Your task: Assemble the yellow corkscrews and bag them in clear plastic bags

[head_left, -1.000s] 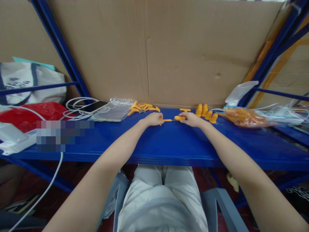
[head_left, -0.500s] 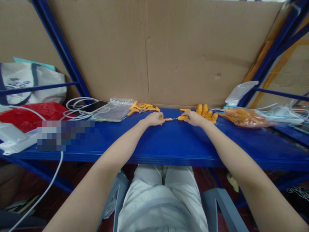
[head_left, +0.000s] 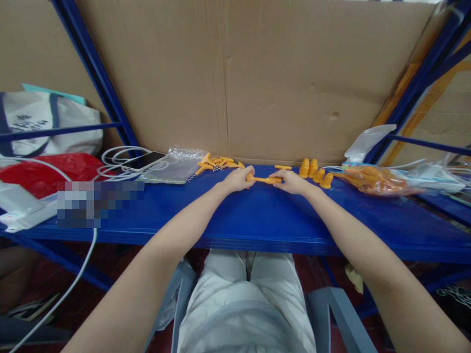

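My left hand (head_left: 238,180) is closed on the orange handle of a corkscrew (head_left: 259,180), whose ridged orange shaft points right. In the fingers of my right hand (head_left: 290,181) is an orange plastic sleeve (head_left: 272,180), lined up with the shaft. The metal spiral is out of sight, and the sleeve appears to be around it. Behind my left hand lies a group of orange T-handled corkscrews (head_left: 217,162) with metal spirals. A loose orange rod (head_left: 283,167) lies just beyond my right hand, and several orange sleeves (head_left: 312,169) are to its right.
Along the left of the blue table (head_left: 253,220) are a phone (head_left: 144,161), a clear plastic packet (head_left: 172,169), white cables and a red bag (head_left: 55,169). A bag of orange parts (head_left: 375,180) lies on the right. Cardboard (head_left: 257,83) stands behind the table.
My hands have come closer together. The metal spiral that showed between the shaft and the sleeve is now covered, and the sleeve meets the ridged shaft.
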Motion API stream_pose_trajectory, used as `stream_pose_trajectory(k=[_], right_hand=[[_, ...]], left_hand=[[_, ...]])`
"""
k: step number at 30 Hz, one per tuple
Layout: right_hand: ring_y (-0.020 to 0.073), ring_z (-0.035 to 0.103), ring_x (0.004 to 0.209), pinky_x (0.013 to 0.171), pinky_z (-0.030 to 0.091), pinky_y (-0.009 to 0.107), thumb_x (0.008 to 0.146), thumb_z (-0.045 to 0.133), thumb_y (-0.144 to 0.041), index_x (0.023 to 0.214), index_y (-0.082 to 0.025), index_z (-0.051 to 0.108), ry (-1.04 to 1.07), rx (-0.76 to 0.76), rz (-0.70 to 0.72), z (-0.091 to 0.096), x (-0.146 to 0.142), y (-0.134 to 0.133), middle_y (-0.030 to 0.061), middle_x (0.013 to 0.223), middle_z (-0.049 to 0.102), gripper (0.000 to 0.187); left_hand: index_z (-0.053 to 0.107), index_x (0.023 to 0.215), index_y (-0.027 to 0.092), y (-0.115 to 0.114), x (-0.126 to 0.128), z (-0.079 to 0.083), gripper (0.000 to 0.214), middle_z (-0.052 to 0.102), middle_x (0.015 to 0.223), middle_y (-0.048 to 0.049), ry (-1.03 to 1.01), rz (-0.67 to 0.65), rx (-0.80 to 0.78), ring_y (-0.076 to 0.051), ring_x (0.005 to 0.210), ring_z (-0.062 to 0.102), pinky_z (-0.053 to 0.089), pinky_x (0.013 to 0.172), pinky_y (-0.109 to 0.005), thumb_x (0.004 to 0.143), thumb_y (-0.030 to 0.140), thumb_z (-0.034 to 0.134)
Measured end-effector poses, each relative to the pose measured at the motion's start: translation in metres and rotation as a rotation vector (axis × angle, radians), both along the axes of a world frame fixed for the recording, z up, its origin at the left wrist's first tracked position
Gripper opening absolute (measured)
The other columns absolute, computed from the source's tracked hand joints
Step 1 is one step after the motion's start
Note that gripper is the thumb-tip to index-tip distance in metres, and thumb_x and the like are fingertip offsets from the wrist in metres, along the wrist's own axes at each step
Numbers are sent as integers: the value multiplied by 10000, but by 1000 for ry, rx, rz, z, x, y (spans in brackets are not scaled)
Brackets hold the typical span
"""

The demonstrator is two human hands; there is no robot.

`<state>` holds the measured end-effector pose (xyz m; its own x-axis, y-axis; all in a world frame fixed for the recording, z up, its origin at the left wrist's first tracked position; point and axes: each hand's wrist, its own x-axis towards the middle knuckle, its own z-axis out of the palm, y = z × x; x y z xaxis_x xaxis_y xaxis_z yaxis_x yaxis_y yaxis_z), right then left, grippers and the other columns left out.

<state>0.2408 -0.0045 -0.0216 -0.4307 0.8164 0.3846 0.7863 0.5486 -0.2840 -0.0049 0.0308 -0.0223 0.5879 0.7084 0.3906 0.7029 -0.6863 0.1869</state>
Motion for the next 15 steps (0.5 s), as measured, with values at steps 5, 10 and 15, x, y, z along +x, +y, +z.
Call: stream_pose_trajectory(k=[5,10,15], right_hand=[[250,706,1053,1006,529,475,816,689,-169,1173,-190,745,185,-88,-16,-2,5,3,100,1172,747,362],[220,698,1063,1021,527,450,819,732,-218,1226,-184,715,425,-267,-6,1,20,4,120,1260,705,408],[194,722,998,1013,547,425,822,750,-174,1174,-167,709,637,-448,-28,5,24,-1,128,1207,715,354]], left_hand=[[602,1043,210,1,-2,0,260,696,882,-31,-31,-16,-2,-216,821,647,478,745,-308,806,308,645],[622,1039,194,-2,-3,3,256,711,852,-36,-44,23,-2,-215,790,651,467,719,-304,813,312,642],[653,1029,188,-3,-1,4,216,704,747,-16,-42,-12,-4,-197,743,651,473,741,-303,857,298,581]])
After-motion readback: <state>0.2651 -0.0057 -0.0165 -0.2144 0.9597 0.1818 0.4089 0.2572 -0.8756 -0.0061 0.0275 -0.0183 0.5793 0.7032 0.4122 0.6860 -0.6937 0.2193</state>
